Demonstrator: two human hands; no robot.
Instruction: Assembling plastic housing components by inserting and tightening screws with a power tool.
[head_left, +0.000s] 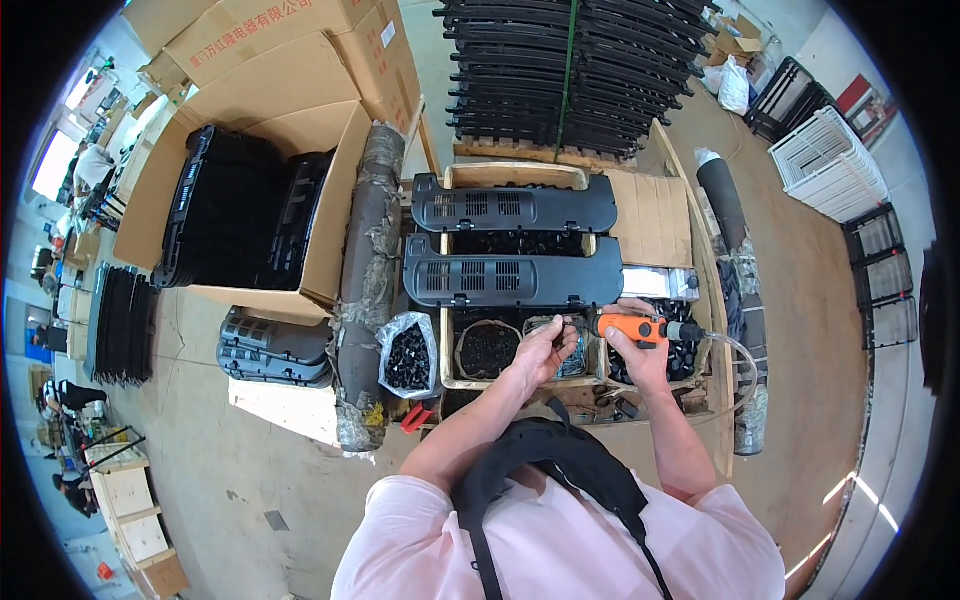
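My right hand (643, 360)'s wrapped round the orange driver (630, 327), just my side of the nearer black panel (540, 284). Left hand (543, 350)'s half-curled by its tip, can't tell if gripping. Probably hefty, stiff; hold the body, not the hose (741, 347).

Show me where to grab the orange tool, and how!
Probably around the middle of the orange tool, from the near side, as the right hand does. Its long body lies sideways and looks easy to wrap; the clear hose leaves its right end, and the left hand is by its left.
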